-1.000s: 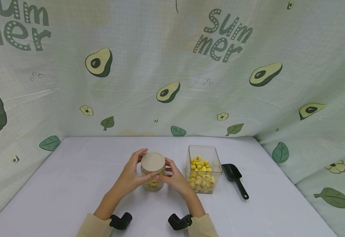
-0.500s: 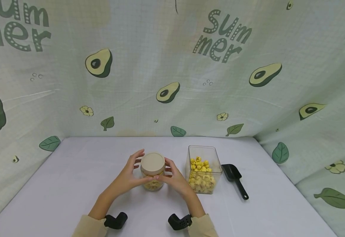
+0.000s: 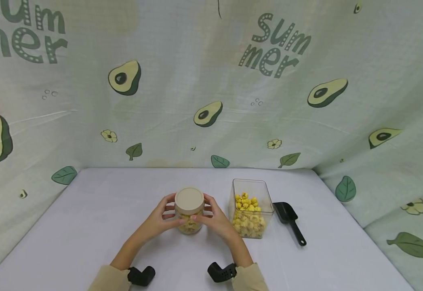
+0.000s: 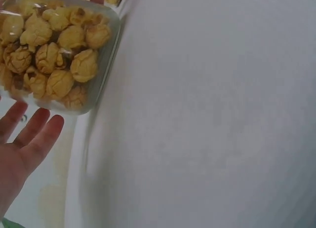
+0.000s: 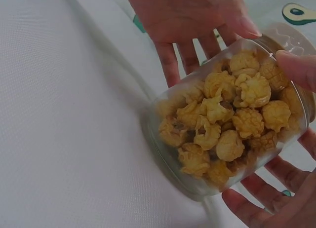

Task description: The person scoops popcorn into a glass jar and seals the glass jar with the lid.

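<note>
The white table (image 3: 87,226) runs bare to the left of the hands and toward its near edge; the avocado-print cloth (image 3: 211,101) closes it off behind and on both sides. One round jar (image 3: 189,214) of popcorn, capped with a beige lid (image 3: 189,200), stands mid-table between two hands. The left hand (image 3: 159,218) and the right hand (image 3: 216,220) cup its sides, fingers curled against the glass. Just right of them stands one square clear container (image 3: 252,188) of popcorn, then one black scoop (image 3: 287,218).
</note>
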Tool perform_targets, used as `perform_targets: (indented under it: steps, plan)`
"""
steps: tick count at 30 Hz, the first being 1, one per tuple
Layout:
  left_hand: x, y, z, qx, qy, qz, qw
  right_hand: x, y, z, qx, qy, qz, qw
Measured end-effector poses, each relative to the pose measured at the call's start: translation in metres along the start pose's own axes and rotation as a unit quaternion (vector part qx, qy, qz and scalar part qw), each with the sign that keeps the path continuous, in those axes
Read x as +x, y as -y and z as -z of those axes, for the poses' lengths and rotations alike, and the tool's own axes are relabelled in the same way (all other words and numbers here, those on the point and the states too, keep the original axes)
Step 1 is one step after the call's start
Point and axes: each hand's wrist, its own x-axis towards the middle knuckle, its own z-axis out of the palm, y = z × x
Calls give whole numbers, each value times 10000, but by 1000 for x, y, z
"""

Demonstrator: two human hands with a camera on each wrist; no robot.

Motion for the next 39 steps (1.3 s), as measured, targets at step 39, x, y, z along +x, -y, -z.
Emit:
perform_targets:
  steps: [39]
  plan:
    - [-1,0,-9,-33,-395,198,9990,-10,33,-18,-1694,-1177,306,9780]
